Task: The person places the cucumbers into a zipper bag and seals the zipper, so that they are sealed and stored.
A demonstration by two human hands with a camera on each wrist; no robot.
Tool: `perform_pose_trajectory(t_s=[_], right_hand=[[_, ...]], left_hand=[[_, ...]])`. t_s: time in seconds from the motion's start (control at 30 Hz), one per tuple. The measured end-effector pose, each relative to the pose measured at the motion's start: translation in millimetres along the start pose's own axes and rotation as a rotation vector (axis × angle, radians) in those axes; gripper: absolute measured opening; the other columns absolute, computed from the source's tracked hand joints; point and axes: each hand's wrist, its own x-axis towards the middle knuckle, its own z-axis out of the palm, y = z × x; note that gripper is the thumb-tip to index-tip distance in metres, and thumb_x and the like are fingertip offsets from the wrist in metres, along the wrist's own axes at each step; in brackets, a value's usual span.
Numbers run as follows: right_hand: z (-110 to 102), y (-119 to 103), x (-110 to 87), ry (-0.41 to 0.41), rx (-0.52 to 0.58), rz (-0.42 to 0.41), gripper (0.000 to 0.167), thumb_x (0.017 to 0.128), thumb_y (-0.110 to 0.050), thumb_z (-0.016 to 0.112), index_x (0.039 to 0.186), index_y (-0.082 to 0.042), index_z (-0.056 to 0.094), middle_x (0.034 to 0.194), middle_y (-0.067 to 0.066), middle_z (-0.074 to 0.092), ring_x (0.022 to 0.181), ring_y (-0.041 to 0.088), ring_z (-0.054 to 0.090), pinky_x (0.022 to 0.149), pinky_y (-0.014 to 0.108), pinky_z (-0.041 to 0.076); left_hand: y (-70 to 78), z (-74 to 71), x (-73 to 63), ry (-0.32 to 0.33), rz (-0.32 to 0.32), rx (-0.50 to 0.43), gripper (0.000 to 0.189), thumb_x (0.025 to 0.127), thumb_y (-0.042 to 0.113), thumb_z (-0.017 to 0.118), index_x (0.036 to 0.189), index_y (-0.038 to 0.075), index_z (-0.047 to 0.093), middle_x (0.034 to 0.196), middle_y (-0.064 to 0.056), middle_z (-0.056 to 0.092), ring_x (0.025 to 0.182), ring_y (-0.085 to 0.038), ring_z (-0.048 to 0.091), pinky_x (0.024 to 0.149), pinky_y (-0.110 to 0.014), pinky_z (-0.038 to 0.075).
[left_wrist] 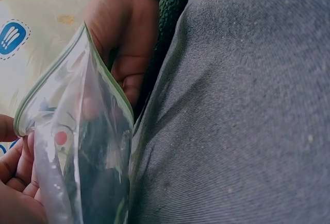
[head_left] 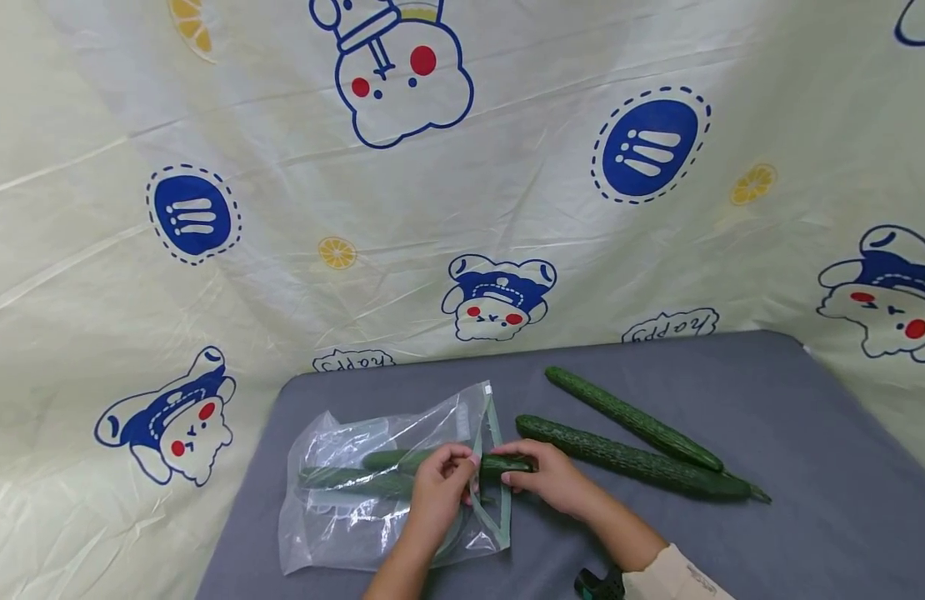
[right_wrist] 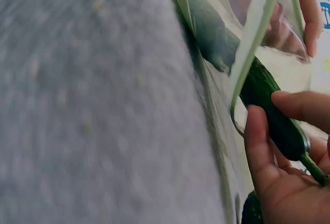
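A clear zip bag (head_left: pixel 327 533) lies on its side, its mouth with a pale green strip facing right. My left hand (head_left: pixel 436 492) pinches the rim of that mouth between thumb and fingers, also seen with the left hand (left_wrist: pixel 20 177) in the left wrist view. With thumb and fingertips, my right hand (head_left: pixel 556 482) grips the stem end of a cucumber (right_wrist: pixel 270 108). Most of this cucumber is inside the bag; its stem end sticks out of the mouth. Another cucumber (head_left: pixel 335 479) rests inside the bag, seen through the plastic.
Two long cucumbers lie to the right on the grey-covered table (head_left: pixel 822 500): an upper cucumber (head_left: pixel 631 417) and a lower cucumber (head_left: pixel 642 462), meeting near their right ends. Behind the table hangs a cream printed sheet (head_left: pixel 507 192). A dark strap (head_left: pixel 601 583) sits by the right sleeve.
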Motion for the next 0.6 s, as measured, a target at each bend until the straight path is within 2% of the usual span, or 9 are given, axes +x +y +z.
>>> perform_pose_trajectory(t_s=[0.13, 0.27, 0.37, 0.43, 0.6], right_hand=[[-4.5, 2.0, -3.5, -0.015, 0.023, -0.017, 0.043, 0.093, -0.006, 0.069, 0.135, 0.0, 0.06, 0.137, 0.025, 0.057, 0.109, 0.016, 0.069, 0.085, 0.023, 0.059], [-8.4, 4.7, -6.0, 0.001, 0.035, -0.02, 0.042, 0.094, -0.006, 0.068, 0.134, 0.002, 0.06, 0.135, 0.027, 0.059, 0.105, 0.013, 0.071, 0.085, 0.021, 0.058], [-10.0, 6.9, -6.5, 0.035, -0.009, -0.025, 0.038, 0.093, -0.009, 0.07, 0.13, -0.001, 0.065, 0.132, 0.023, 0.063, 0.105, 0.007, 0.069, 0.085, 0.019, 0.057], [-10.2, 8.1, -6.9, 0.06, -0.049, -0.046, 0.037, 0.092, -0.012, 0.072, 0.128, -0.004, 0.068, 0.129, 0.019, 0.065, 0.109, 0.008, 0.067, 0.089, 0.018, 0.055], [-9.1, 7.2, -7.1, 0.107, -0.113, -0.067, 0.035, 0.091, -0.016, 0.074, 0.125, -0.009, 0.071, 0.124, 0.012, 0.068, 0.12, 0.026, 0.063, 0.096, 0.018, 0.052]], left_hand=[[0.7, -0.2, 0.3, -0.001, 0.005, -0.004, 0.016, 0.091, 0.008, 0.067, 0.099, -0.006, 0.066, 0.073, -0.001, 0.058, 0.055, -0.008, 0.054, 0.048, -0.018, 0.048], [1.9, -0.8, -0.1, -0.007, 0.008, 0.003, 0.018, 0.092, 0.009, 0.067, 0.1, -0.006, 0.066, 0.073, 0.0, 0.058, 0.054, -0.007, 0.053, 0.048, -0.019, 0.048], [2.4, -0.6, -0.1, -0.005, -0.002, 0.003, 0.018, 0.091, 0.009, 0.068, 0.101, -0.006, 0.066, 0.073, -0.001, 0.058, 0.053, -0.008, 0.053, 0.048, -0.019, 0.047], [1.9, -0.2, -0.1, -0.002, -0.004, -0.007, 0.018, 0.091, 0.009, 0.068, 0.101, -0.006, 0.065, 0.074, -0.002, 0.058, 0.054, -0.009, 0.053, 0.048, -0.02, 0.047], [1.6, 0.4, 0.2, 0.005, -0.011, -0.028, 0.018, 0.092, 0.008, 0.068, 0.102, -0.007, 0.066, 0.076, -0.002, 0.059, 0.055, -0.01, 0.054, 0.048, -0.02, 0.047]])
